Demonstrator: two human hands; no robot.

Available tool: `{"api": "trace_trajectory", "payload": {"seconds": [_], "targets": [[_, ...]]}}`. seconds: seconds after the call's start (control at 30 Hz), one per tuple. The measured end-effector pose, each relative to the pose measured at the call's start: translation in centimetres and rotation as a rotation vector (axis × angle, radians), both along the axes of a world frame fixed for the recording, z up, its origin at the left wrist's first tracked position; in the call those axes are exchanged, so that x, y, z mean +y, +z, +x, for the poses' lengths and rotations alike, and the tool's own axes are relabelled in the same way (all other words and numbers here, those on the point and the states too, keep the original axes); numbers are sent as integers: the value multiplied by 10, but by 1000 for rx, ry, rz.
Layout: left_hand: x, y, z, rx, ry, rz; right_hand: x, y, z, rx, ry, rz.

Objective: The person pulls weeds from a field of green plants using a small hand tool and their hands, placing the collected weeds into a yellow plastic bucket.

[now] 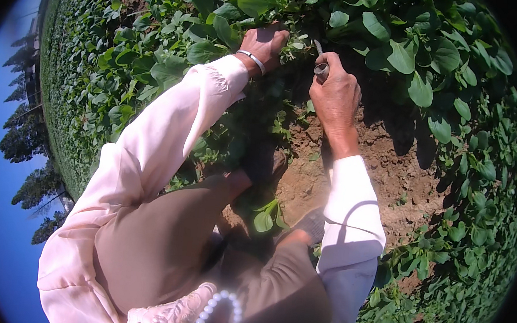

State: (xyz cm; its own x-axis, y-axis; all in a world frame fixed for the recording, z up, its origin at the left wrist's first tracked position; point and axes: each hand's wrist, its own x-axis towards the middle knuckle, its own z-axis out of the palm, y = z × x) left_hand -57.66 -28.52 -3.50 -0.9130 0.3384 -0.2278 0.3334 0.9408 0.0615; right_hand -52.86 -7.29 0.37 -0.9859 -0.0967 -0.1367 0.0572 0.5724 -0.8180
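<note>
My left hand (264, 46), with a metal bangle at the wrist, is closed at the edge of the leafy crop. Small-leaved weeds (296, 47) stick out from its finger side; the fingertips are partly hidden. My right hand (336, 97) is wrapped round the handle of a hand tool (321, 72), whose round handle end points toward me. A thin metal part of the tool shows beyond the fist, close to the weeds, and its far end is lost among shaded leaves. The two hands are a short way apart.
Broad-leaved green plants (401, 56) stand thick ahead and on both sides. Bare brown soil (386, 176) lies below my right hand. My bent knees (160, 233) and shoes are close below, with a small seedling (269, 216) between the feet. Trees (24, 132) line the far left.
</note>
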Motion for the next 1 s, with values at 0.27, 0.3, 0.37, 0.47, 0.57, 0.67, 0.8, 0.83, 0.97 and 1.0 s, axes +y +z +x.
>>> {"api": "trace_trajectory", "payload": {"seconds": [0.27,0.3,0.37,0.47,0.57,0.67,0.8,0.83,0.97,1.0], "targets": [[10,25,0,-53,-254,190,21,11,52,-71,-95,-141],[22,28,-3,-12,-274,177,22,11,54,-61,-130,-169],[36,23,-20,-208,-105,-11,24,11,56,-65,-140,-189],[28,3,-29,-20,-122,211,23,15,54,-97,-123,-171],[21,-10,-50,-75,-219,163,20,13,53,-98,-120,-185],[19,0,-35,-135,-220,206,25,13,54,-110,-137,-178],[9,20,7,-124,-212,239,32,15,59,-129,-154,-180],[10,29,6,-88,-202,162,31,16,58,-128,-150,-183],[15,38,-7,27,-135,-7,23,12,50,-69,-130,-141],[17,40,-10,-9,-115,8,21,10,45,-45,-112,-119]]}}
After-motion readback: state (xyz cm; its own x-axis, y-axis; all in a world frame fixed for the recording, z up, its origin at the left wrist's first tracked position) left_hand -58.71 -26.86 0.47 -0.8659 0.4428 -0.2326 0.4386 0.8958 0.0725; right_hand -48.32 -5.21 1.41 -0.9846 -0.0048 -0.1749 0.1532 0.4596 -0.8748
